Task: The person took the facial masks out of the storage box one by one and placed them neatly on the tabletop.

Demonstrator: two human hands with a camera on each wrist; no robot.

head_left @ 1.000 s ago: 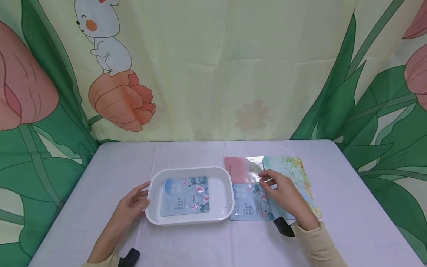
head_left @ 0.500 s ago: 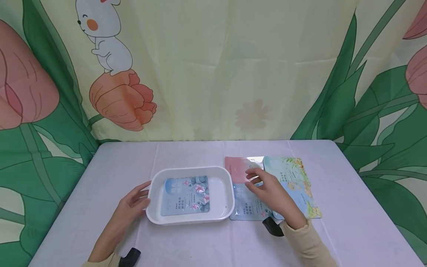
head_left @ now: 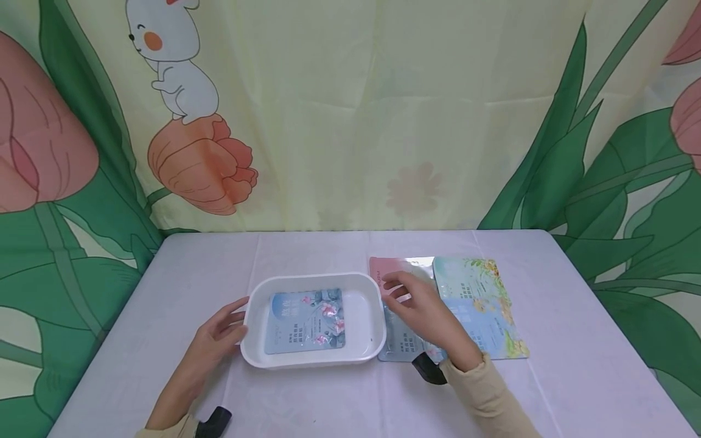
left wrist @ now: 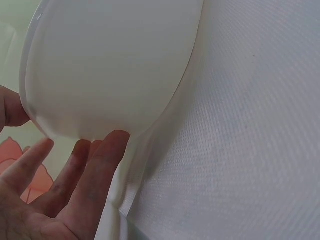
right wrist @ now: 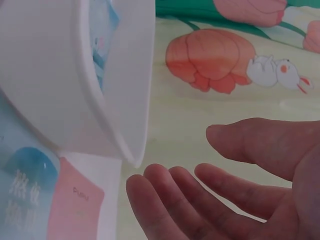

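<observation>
A white plastic tray [head_left: 362, 316] stands on the table with a blue floral face mask packet [head_left: 305, 320] lying flat in it. At its left end, the fingertips of my left hand [head_left: 220, 331] touch the outer wall; the left wrist view has the fingers [left wrist: 102, 170] against the tray's side [left wrist: 105, 75]. My right hand [head_left: 421, 310] hovers just right of the tray with nothing in it. Its thumb and fingers [right wrist: 155, 202] are apart in the right wrist view. Beneath it lie a pink packet [head_left: 387, 266] and a blue packet [head_left: 402, 340], both partly hidden.
A green and blue packet [head_left: 482, 310] with yellow flowers lies right of my right hand, overlapping the neighbouring packets. White cloth [head_left: 317, 401] covers the table. Behind the far edge hangs a printed curtain [head_left: 350, 121].
My right hand has moved left from the green packet, over the pink and blue ones, to near the tray's right rim. My left hand stays at the tray's left end.
</observation>
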